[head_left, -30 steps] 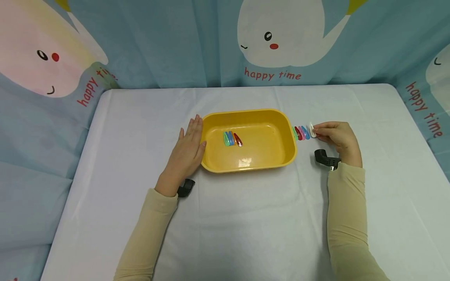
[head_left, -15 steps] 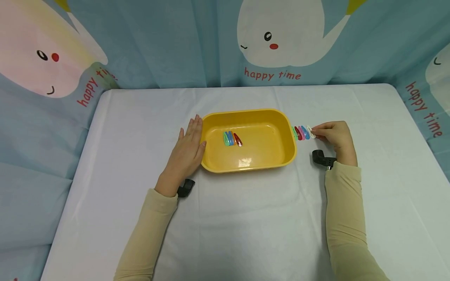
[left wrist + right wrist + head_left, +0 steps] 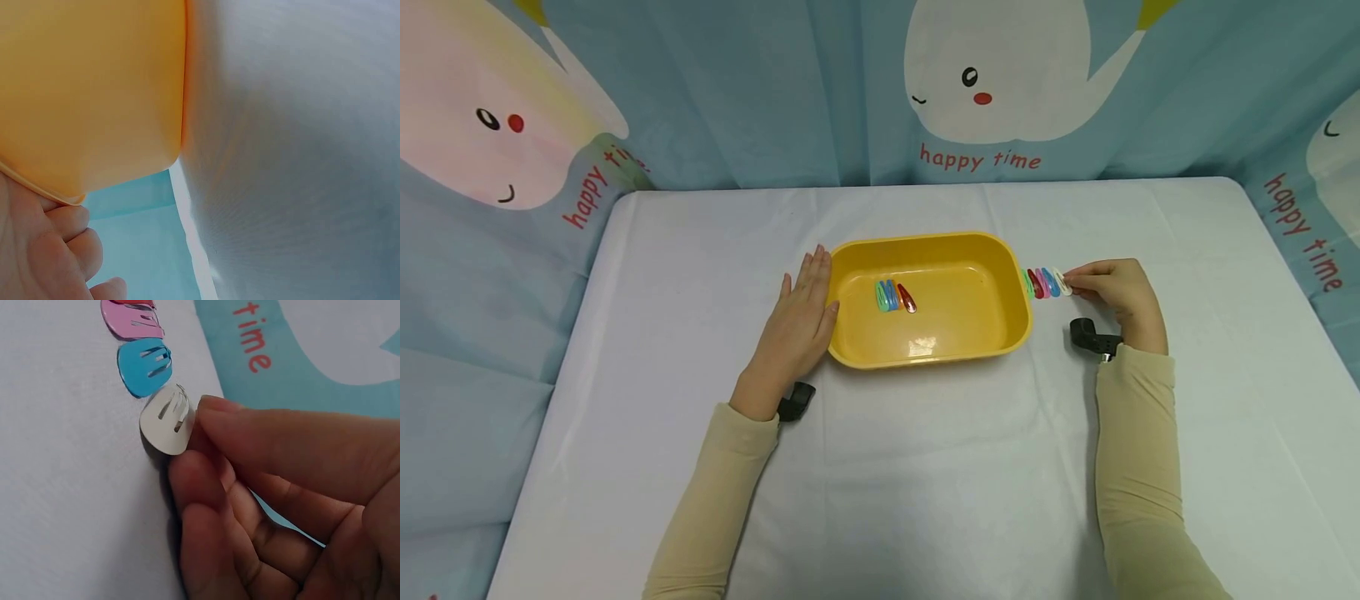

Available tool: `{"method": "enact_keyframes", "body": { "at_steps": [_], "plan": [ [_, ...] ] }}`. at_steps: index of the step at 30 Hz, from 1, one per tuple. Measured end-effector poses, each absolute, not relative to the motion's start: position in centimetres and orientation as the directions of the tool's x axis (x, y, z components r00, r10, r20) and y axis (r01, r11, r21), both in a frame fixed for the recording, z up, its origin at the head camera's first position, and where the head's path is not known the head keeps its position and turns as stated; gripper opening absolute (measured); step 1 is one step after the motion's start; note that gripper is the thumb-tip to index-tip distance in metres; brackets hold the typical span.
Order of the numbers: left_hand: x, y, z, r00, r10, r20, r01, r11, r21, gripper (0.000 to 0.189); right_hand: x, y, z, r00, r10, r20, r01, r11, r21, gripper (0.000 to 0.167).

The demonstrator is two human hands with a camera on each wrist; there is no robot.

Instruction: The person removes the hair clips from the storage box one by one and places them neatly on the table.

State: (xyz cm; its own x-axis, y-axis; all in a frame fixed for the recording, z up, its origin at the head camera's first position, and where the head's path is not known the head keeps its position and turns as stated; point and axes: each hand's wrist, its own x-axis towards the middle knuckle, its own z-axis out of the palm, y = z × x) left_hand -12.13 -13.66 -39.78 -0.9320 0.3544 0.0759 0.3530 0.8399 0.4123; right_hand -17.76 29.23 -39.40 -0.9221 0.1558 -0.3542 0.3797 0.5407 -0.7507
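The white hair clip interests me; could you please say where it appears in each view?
Head: the white hair clip is right of centre, pinched by the right hand, ending the row of clips.
Left wrist: not in it.
Right wrist: left of and just above centre, below a blue clip.
Shared landmark: the blue curtain, respectively at top, lower left of centre, upper right.

One left hand (image 3: pixel 797 325), one right hand (image 3: pixel 1120 292), two sleeves (image 3: pixel 718 492), one yellow tray (image 3: pixel 962 321), five hair clips (image 3: pixel 1042 284) outside it, at least three clips (image 3: pixel 892 296) inside, one table (image 3: pixel 940 475).
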Motion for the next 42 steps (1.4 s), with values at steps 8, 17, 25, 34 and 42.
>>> {"method": "enact_keyframes", "body": {
  "at_steps": [8, 17, 25, 34, 42],
  "plan": [
    [-12.12, -13.70, -39.73, -0.932, 0.355, 0.078, 0.354, 0.839, 0.413, 0.060, -17.88, 29.13, -39.41, -0.925, 0.158, -0.347, 0.376, 0.528, -0.761, 0.024],
    [-12.10, -13.69, -39.67, -0.933, 0.353, 0.077, 0.351, 0.837, 0.420, 0.060, -17.98, 28.79, -39.52, -0.935, 0.150, -0.320, 0.349, 0.535, -0.770, 0.023],
    [-12.18, -13.71, -39.72, -0.933, 0.352, 0.077, 0.350, 0.837, 0.420, 0.060, -18.03, 28.60, -39.58, -0.937, 0.158, -0.312, 0.345, 0.560, -0.754, 0.029],
    [-12.19, -13.65, -39.72, -0.934, 0.349, 0.073, 0.346, 0.838, 0.421, 0.060, -17.84, 28.84, -39.68, -0.937, 0.175, -0.302, 0.348, 0.531, -0.773, 0.022],
    [-12.17, -13.59, -39.70, -0.934, 0.350, 0.071, 0.347, 0.841, 0.416, 0.060, -17.53, 29.37, -39.68, -0.935, 0.149, -0.322, 0.355, 0.437, -0.827, 0.014]
  ]
}}
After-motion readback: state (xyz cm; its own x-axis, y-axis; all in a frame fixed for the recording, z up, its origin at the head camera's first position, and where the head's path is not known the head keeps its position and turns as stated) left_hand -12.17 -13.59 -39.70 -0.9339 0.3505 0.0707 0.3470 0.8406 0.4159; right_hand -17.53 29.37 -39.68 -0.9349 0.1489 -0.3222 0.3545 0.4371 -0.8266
